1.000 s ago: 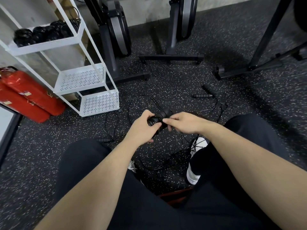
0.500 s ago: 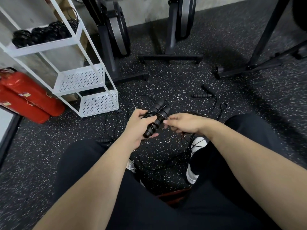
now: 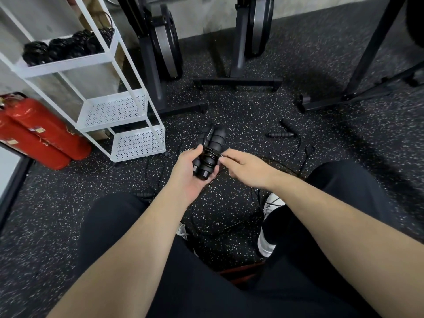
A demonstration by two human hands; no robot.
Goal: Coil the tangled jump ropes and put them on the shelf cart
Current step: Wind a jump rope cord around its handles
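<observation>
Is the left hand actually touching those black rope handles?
Touching. The head view shows the left hand wrapped around the paired jump rope handles, thumb pressed on their side, lower ends lying in the palm.

Coiled ropes (image 3: 66, 48) on shelf cart (image 3: 68, 67) top; loose handles (image 3: 281, 134) probably right.

The left hand (image 3: 191, 171) has tilted the paired handles (image 3: 210, 152) upright, palm now up.

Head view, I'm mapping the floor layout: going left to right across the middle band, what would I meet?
Red fire extinguishers → white shelf cart → left hand holding the paired jump rope handles → right hand pinching the cord → loose jump rope handles lying on the floor.
</observation>
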